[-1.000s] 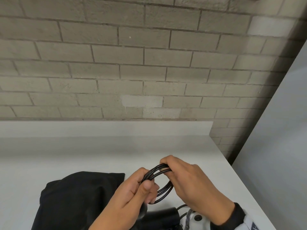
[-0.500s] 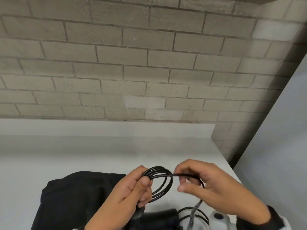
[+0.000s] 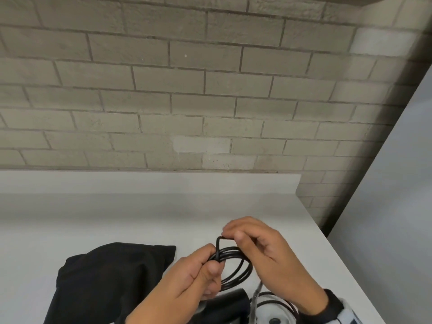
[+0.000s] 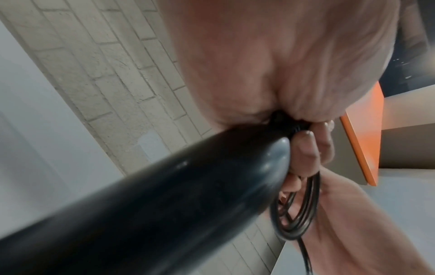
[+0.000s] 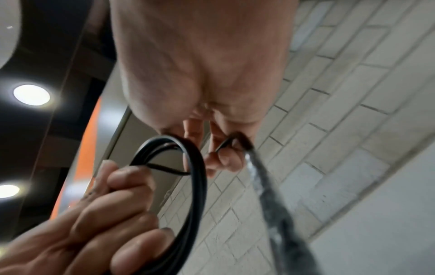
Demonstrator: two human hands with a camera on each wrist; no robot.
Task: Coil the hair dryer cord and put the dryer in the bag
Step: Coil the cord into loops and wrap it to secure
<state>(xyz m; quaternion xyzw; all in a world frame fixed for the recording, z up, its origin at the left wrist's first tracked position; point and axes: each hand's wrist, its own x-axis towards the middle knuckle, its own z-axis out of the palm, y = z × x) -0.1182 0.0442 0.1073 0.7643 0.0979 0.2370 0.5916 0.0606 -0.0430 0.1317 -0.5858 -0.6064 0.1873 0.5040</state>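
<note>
Above the white counter [image 3: 145, 220], the left hand [image 3: 196, 279] grips the coiled loops of the black cord [image 3: 238, 270] with fingers and thumb curled tight round the bundle, just right of the black bag [image 3: 109, 281] that lies flat on the counter. The right hand [image 3: 264, 253], touching the coil from its right side, pinches a bent stretch of the same cord between thumb and fingertips just above the loops, its other fingers loosely curled. The hair dryer [image 3: 231, 305] sits below the coil at the counter's near edge, partly hidden by both hands.
</note>
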